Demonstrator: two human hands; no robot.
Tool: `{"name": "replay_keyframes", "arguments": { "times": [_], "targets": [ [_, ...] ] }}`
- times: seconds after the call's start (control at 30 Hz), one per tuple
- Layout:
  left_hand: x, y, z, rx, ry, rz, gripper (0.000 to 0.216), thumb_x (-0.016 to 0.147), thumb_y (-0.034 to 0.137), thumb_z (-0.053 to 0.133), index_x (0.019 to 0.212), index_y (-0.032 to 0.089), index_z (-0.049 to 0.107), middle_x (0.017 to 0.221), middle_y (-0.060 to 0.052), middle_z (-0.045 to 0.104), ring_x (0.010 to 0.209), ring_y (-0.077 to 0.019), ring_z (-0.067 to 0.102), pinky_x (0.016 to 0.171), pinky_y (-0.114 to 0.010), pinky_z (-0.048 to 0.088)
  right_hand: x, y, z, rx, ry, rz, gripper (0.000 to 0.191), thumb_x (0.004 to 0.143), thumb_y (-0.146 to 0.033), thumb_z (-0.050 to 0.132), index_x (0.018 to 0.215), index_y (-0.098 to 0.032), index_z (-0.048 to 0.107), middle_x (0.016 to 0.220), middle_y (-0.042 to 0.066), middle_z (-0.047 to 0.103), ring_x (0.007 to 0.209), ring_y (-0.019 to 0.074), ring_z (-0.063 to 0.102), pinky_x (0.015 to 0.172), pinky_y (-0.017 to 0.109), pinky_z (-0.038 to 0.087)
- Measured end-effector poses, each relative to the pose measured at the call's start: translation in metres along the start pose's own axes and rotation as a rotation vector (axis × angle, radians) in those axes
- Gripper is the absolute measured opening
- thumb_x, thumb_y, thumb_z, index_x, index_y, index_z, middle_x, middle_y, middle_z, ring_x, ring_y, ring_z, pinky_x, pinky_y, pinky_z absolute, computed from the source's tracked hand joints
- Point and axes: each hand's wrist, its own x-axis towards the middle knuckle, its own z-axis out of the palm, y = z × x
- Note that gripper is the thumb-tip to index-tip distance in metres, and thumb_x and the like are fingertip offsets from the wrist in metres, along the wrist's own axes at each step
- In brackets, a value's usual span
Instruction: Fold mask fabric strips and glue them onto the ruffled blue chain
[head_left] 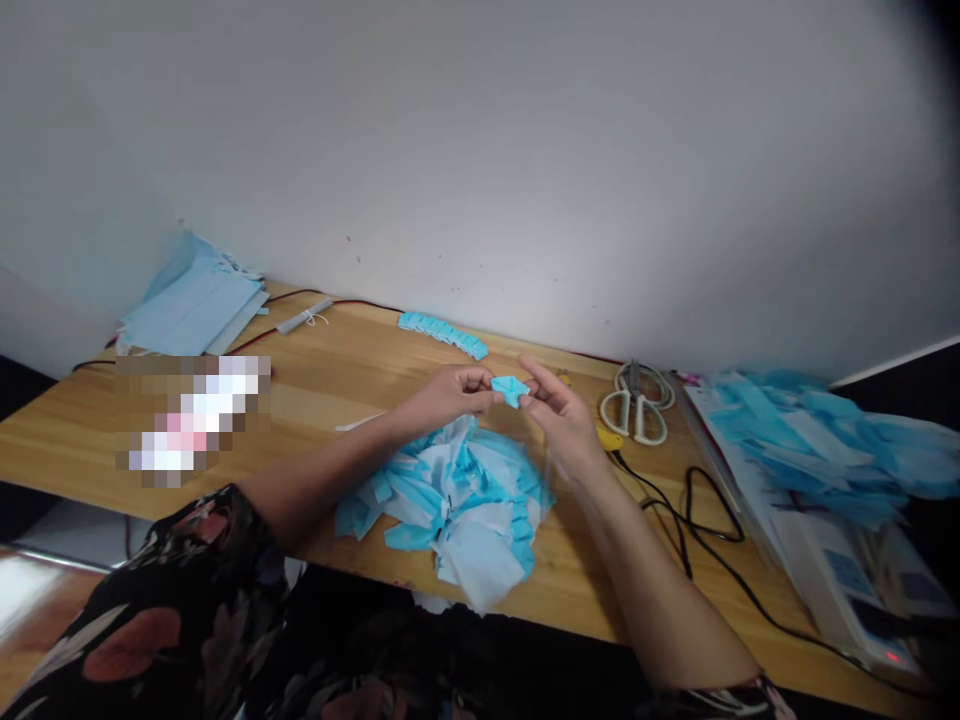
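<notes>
A: What is taking up the most space?

B: A pale wall (pixel 480 150) is filling the top, and the wooden tabletop (pixel 330 370) is running along its foot. Its front edge is passing just below a blue-and-white pile (pixel 480 480).

A: Is the pile staying inside that edge?

B: Barely; a white tip is reaching about to it. A blue heap (pixel 802 430) is crowding the right side, with a white box (pixel 810 570) sitting in front.

A: Is the box carrying a label?

B: It is showing a blue patch, too blurred for reading, and a red light is glowing near its end. At far left, a blue stack (pixel 195 300) is leaning toward the wall.

A: And the hands?

B: The left hand (pixel 450 397) is pinching one end of a blue piece; the right hand (pixel 562 420) is pinching the other, its index finger lifting away.

A: How much room are they having?

B: Wood is stretching out leftward. On the right, a black cord (pixel 727 538) is looping close to the forearm, and scissors (pixel 636 398) are lying near that hand. Behind, a blue row (pixel 442 333) is lining the wall side.

A: Where is the blue piece (pixel 510 388) sitting?

B: It is hanging between the fingertips, above the pile's far edge.
</notes>
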Motion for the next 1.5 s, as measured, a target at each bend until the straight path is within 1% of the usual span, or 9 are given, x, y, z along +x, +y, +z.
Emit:
{"name": "replay_keyframes", "arguments": {
  "times": [0.13,0.23,0.33,0.67,0.8,0.97,1.13,1.37,1.5],
  "targets": [
    [0.0,0.001,-0.002,-0.013,0.019,0.008,0.025,0.071,0.036,0.069,0.071,0.016,0.053,0.056,0.005,0.052,0.053,-0.0066,0.045,0.055,-0.021,0.035,0.0,0.002,-0.002,0.0,-0.031,0.015,0.058,0.075,-0.031,0.065,0.132,-0.021,0.057,0.082,0.0,0.06,0.079,0.0157,0.056,0.08,0.032,0.046],
    [0.0,0.003,-0.004,0.018,0.016,0.02,0.023,0.072,0.035,0.066,0.071,0.016,0.052,0.057,0.005,0.051,0.053,-0.0065,0.044,0.054,-0.021,0.033,0.002,0.005,-0.01,0.029,-0.117,0.012,0.055,0.079,-0.031,0.064,0.133,-0.023,0.057,0.095,0.003,0.067,0.09,0.0181,0.061,0.089,0.035,0.047],
    [0.0,0.003,-0.005,0.084,0.005,0.031,0.022,0.071,0.033,0.064,0.069,0.015,0.051,0.058,0.005,0.048,0.054,-0.0063,0.041,0.053,-0.021,0.031,0.004,0.005,-0.019,0.021,-0.166,-0.028,0.051,0.082,-0.033,0.062,0.133,-0.027,0.058,0.107,0.004,0.068,0.1,0.019,0.062,0.095,0.036,0.045],
    [0.0,0.0,-0.002,0.325,-0.03,0.049,0.017,0.073,0.031,0.06,0.069,0.015,0.053,0.06,0.006,0.045,0.056,-0.0066,0.037,0.054,-0.021,0.026,0.003,-0.001,-0.025,-0.322,-0.261,-0.149,0.06,0.083,-0.041,0.063,0.14,-0.027,0.05,0.102,0.004,0.063,0.096,0.0205,0.061,0.093,0.038,0.046],
    [0.001,-0.003,-0.002,0.306,-0.021,0.073,0.017,0.074,0.031,0.061,0.072,0.015,0.056,0.064,0.004,0.05,0.059,-0.0073,0.042,0.056,-0.02,0.03,0.004,0.002,-0.024,-0.393,-0.221,-0.153,0.061,0.081,-0.039,0.064,0.139,-0.026,0.051,0.094,0.003,0.061,0.088,0.0201,0.059,0.086,0.039,0.047],
    [0.002,-0.008,-0.001,0.177,-0.064,0.081,0.023,0.078,0.034,0.061,0.088,0.013,0.062,0.08,-0.001,0.063,0.07,-0.0102,0.053,0.064,-0.022,0.039,0.006,0.009,-0.018,-0.246,-0.161,-0.158,0.057,0.081,-0.035,0.062,0.137,-0.025,0.052,0.084,0.001,0.056,0.08,0.0183,0.055,0.08,0.035,0.047],
    [0.003,-0.009,0.0,0.182,-0.086,0.076,0.02,0.076,0.031,0.062,0.079,0.012,0.059,0.069,0.003,0.055,0.063,-0.0085,0.048,0.061,-0.022,0.036,0.002,0.007,-0.01,-0.14,-0.133,-0.095,0.055,0.081,-0.033,0.063,0.134,-0.025,0.054,0.084,0.002,0.059,0.08,0.0183,0.055,0.077,0.034,0.047],
    [0.001,-0.005,-0.001,0.217,-0.045,0.069,0.016,0.075,0.028,0.058,0.069,0.015,0.052,0.063,0.005,0.047,0.06,-0.0075,0.042,0.057,-0.021,0.032,0.002,0.004,-0.011,-0.018,-0.121,-0.068,0.045,0.085,-0.04,0.057,0.129,-0.029,0.059,0.095,0.002,0.067,0.092,0.0195,0.061,0.087,0.036,0.046],
    [0.001,-0.007,-0.001,0.292,-0.07,0.088,0.015,0.074,0.028,0.058,0.071,0.014,0.054,0.063,0.005,0.048,0.059,-0.0076,0.041,0.056,-0.022,0.03,0.003,0.007,-0.012,-0.093,-0.08,-0.093,0.046,0.08,-0.037,0.066,0.125,-0.027,0.062,0.084,0.0,0.062,0.079,0.0159,0.057,0.077,0.031,0.047]
  ]
}}
